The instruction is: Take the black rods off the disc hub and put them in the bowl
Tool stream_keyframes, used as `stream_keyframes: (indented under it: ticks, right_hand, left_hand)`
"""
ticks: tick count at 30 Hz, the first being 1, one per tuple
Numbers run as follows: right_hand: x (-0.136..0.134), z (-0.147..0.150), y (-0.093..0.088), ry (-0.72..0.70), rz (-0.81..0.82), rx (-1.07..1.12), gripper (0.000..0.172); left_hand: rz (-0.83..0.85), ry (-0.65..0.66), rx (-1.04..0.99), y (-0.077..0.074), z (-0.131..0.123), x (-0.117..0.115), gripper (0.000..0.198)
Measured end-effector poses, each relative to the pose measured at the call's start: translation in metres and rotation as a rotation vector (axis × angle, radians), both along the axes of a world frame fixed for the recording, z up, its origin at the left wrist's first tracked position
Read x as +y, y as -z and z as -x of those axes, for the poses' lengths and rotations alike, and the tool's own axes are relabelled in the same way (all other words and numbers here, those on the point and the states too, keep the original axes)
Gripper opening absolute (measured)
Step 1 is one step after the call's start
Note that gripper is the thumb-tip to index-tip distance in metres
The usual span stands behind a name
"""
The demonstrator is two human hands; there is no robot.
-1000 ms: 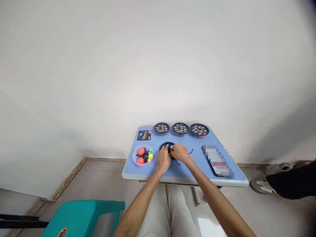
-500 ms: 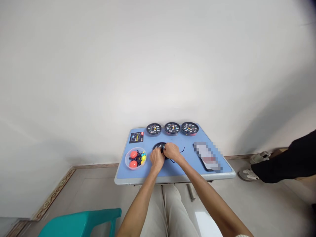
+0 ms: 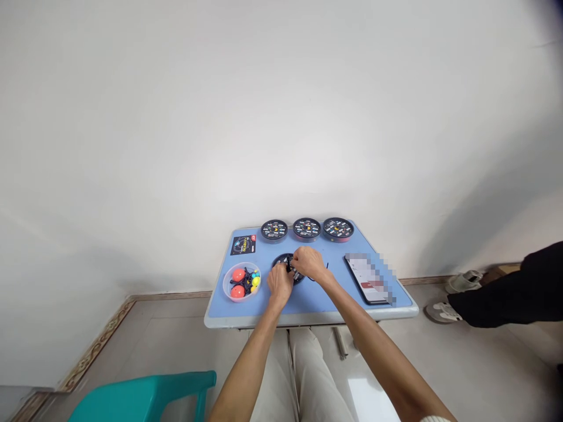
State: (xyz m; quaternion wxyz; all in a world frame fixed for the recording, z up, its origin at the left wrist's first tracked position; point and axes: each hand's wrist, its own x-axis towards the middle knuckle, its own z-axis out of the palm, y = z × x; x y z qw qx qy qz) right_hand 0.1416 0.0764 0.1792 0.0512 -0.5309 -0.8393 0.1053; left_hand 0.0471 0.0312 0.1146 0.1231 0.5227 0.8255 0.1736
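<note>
Hands over disc (partly covered), grip unclear

The hands crowd the space over the black disc, leaving little access from above. Left of the disc, only a thin lane of desk separates it from the clear bowl. Beyond the disc, a free strip reaches three round cases along the far edge. Right of the disc, past a thin black piece, open room extends to the phone.
</note>
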Motion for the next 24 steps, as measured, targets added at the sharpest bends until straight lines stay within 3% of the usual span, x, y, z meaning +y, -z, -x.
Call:
stream_keyframes:
  ticks: [9,16,22,24]
  right_hand:
    - [-0.005,-0.006,-0.027,-0.053,-0.057,0.003,0.024]
    - [-0.013,-0.019,-0.030,-0.142,-0.061,-0.015,0.024]
    - [-0.035,-0.023,-0.031,-0.304,-0.050,-0.041,0.024]
    - [-0.044,-0.019,-0.030,-0.369,-0.067,-0.060,0.024]
  left_hand:
    - [-0.021,0.012,-0.023,-0.010,-0.001,-0.005,0.024]
    - [-0.135,0.103,-0.046,-0.021,-0.001,-0.023,0.046]
    - [-0.446,0.384,-0.170,-0.021,0.012,-0.055,0.036]
    - [-0.487,0.425,-0.193,-0.019,0.019,-0.065,0.033]
